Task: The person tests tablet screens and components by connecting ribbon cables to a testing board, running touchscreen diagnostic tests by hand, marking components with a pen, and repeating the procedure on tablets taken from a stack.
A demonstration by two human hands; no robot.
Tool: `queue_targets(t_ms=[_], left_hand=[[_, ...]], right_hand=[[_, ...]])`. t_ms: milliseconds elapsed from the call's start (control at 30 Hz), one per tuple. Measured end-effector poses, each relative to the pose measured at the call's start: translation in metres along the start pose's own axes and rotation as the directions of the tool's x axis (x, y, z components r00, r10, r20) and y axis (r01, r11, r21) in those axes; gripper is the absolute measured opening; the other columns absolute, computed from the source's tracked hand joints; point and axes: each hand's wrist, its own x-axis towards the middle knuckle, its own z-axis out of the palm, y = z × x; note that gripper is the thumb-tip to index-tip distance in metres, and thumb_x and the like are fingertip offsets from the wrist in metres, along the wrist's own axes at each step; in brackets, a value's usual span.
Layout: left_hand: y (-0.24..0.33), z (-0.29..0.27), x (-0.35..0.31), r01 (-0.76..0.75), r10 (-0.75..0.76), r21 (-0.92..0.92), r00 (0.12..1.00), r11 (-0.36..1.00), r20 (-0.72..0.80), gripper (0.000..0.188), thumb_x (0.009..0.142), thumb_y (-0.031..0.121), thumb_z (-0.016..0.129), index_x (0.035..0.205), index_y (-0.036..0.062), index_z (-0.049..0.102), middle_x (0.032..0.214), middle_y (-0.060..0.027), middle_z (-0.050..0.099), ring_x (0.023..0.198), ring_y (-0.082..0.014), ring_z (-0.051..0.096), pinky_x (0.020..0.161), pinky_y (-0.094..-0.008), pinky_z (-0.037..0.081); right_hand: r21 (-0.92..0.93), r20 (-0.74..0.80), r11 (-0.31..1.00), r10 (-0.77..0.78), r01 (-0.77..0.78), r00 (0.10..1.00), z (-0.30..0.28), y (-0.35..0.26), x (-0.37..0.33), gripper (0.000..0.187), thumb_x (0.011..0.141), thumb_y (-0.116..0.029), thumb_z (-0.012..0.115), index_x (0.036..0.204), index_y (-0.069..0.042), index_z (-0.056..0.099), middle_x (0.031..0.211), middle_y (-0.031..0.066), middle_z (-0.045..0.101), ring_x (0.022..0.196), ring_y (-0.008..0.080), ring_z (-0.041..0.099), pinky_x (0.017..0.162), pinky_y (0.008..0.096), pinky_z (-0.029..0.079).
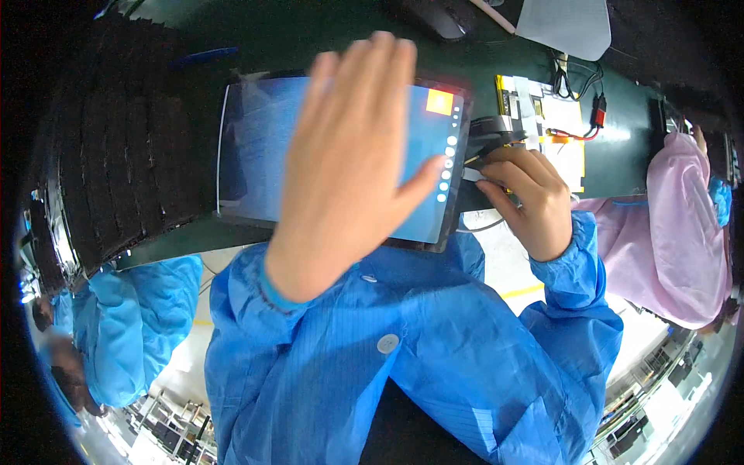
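Observation:
A tablet (pixel 252 163) with a lit blue screen lies on the dark green table in front of me. My left hand (pixel 345 163) is over the screen, fingers stretched out and thumb spread toward the column of white icons; whether it touches the glass I cannot tell. At the tablet's right edge, my right hand (pixel 535 194) pinches a small white plug (pixel 472 175) between thumb and fingers. The plug's tip meets the tablet's side; how far in it sits is unclear. A pale cable (pixel 487 226) hangs below that hand.
Right of the tablet lie yellow-edged flat battery-like packs (pixel 570 116) and a red connector (pixel 600 112) on black wires. Black ridged foam (pixel 139 155) fills the left. A blue pen (pixel 205 55) and a grey plate (pixel 566 27) lie farther back. Co-workers in pink (pixel 686 232) and light blue (pixel 139 325) sit either side.

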Motion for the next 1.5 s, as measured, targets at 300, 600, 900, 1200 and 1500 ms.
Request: queue_targets(t_ms=[300, 600, 900, 1200, 1500], left_hand=[[0.014, 0.034, 0.021, -0.129, 0.120, 0.053, 0.981, 0.990, 0.154, 0.060, 0.070, 0.024, 0.067, 0.121, 0.0004, 0.048, 0.127, -0.0171, 0.048, 0.125, -0.0293, 0.039, 0.110, -0.0459, 0.019], [0.014, 0.036, 0.026, -0.123, 0.121, 0.010, 0.985, 0.992, 0.121, 0.061, 0.060, 0.015, 0.070, 0.117, 0.0046, 0.050, 0.125, -0.0164, 0.053, 0.118, -0.0286, 0.049, 0.110, -0.0476, 0.020], [0.013, 0.037, 0.024, -0.102, 0.108, -0.044, 0.985, 0.994, 0.137, 0.062, 0.060, 0.014, 0.070, 0.118, 0.0052, 0.049, 0.127, -0.0169, 0.050, 0.119, -0.0303, 0.047, 0.109, -0.0493, 0.020], [0.013, 0.039, 0.023, -0.131, 0.133, -0.024, 0.984, 0.991, 0.121, 0.059, 0.062, 0.020, 0.071, 0.113, 0.0014, 0.050, 0.121, -0.0205, 0.050, 0.117, -0.0331, 0.046, 0.108, -0.0485, 0.023], [0.009, 0.030, 0.020, -0.140, 0.141, -0.017, 0.977, 0.990, 0.163, 0.058, 0.077, 0.020, 0.064, 0.129, 0.0048, 0.044, 0.130, -0.0183, 0.047, 0.125, -0.0312, 0.041, 0.110, -0.0476, 0.019]], right_hand=[[0.007, 0.058, 0.989, -0.146, 0.146, 0.988, 0.006, 0.004, 0.003, 0.025, 0.064, -0.012, 0.071, 0.082, -0.004, 0.056, 0.096, 0.0089, 0.062, 0.088, 0.0255, 0.057, 0.078, 0.0343, 0.046], [0.009, 0.012, 0.958, -0.285, 0.285, 0.958, 0.004, 0.019, 0.007, 0.019, 0.068, -0.013, 0.057, 0.083, -0.003, 0.059, 0.093, 0.0080, 0.061, 0.088, 0.0225, 0.056, 0.078, 0.0314, 0.045], [-0.008, 0.029, 0.958, -0.285, 0.285, 0.958, 0.004, 0.017, 0.005, 0.020, 0.067, -0.014, 0.058, 0.084, -0.003, 0.059, 0.096, 0.0095, 0.061, 0.091, 0.0227, 0.056, 0.078, 0.0321, 0.044], [-0.011, 0.039, 0.956, -0.292, 0.293, 0.956, 0.003, 0.017, 0.005, 0.019, 0.069, -0.013, 0.057, 0.085, -0.003, 0.060, 0.100, 0.0104, 0.061, 0.093, 0.0242, 0.055, 0.079, 0.0337, 0.045], [0.064, -0.118, 0.996, -0.059, 0.067, 0.991, -0.012, 0.004, -0.011, 0.026, 0.061, -0.009, 0.072, 0.081, -0.007, 0.057, 0.090, 0.0078, 0.057, 0.076, 0.0238, 0.053, 0.066, 0.0335, 0.045]])
